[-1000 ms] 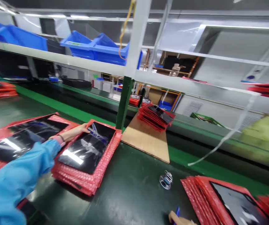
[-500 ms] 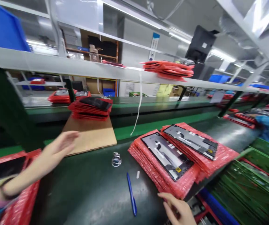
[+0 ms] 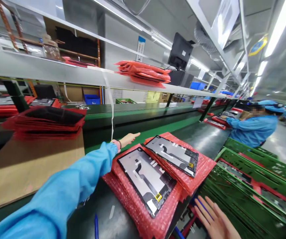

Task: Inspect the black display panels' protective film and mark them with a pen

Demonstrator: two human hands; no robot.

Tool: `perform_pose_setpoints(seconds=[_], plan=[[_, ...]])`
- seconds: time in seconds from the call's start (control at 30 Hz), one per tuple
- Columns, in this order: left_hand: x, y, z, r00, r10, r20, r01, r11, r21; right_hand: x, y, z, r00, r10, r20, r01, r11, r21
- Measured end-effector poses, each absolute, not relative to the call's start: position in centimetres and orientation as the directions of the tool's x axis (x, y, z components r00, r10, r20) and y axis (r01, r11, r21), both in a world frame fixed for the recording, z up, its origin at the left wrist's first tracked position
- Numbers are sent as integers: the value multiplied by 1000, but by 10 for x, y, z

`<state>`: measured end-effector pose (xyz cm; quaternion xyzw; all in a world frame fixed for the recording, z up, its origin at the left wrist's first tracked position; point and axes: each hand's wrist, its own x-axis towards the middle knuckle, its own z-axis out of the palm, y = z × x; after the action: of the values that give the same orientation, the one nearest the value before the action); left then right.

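Note:
My left hand (image 3: 129, 138) reaches forward in a blue sleeve, fingers stretched out and holding nothing, just above the far edge of a stack of red bubble-wrap sheets (image 3: 135, 209). On that stack lies a dark panel with grey tape (image 3: 146, 177). A second panel (image 3: 174, 155) lies on a neighbouring red stack to the right. My right hand (image 3: 216, 219) hovers open at the bottom edge, fingers spread, over the green crates (image 3: 244, 186), touching nothing.
A brown board (image 3: 20, 169) lies at left with a pile of red-wrapped panels (image 3: 45, 121) behind it. Red sheets (image 3: 143, 71) sit on the shelf above. A blue pen (image 3: 96, 227) lies on the dark bench. Another person in blue (image 3: 254, 127) works at right.
The view has swung right. My left hand has moved from over the bench near the board to the far edge of the red stack. My right hand has left the stack's corner and spread open.

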<state>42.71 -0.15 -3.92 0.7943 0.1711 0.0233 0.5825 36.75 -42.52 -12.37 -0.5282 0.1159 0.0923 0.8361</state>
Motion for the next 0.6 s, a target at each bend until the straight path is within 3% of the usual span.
perform_pose_setpoints(seconds=[0.1, 0.17, 0.27, 0.6], plan=[[470, -25, -34, 969, 149, -199, 234, -274, 933, 396, -400, -85, 956, 16, -293, -271, 430, -861], [490, -43, -33, 974, 35, -224, 225, -285, 932, 411, -382, -62, 946, 126, -298, -323, 431, -842], [508, -63, -33, 963, -63, -262, 228, -327, 917, 423, -358, -44, 932, 191, -307, -360, 417, -835], [510, -86, -14, 953, 51, -297, 280, -520, 807, 435, -343, -23, 878, 111, -465, -471, 363, -804]])
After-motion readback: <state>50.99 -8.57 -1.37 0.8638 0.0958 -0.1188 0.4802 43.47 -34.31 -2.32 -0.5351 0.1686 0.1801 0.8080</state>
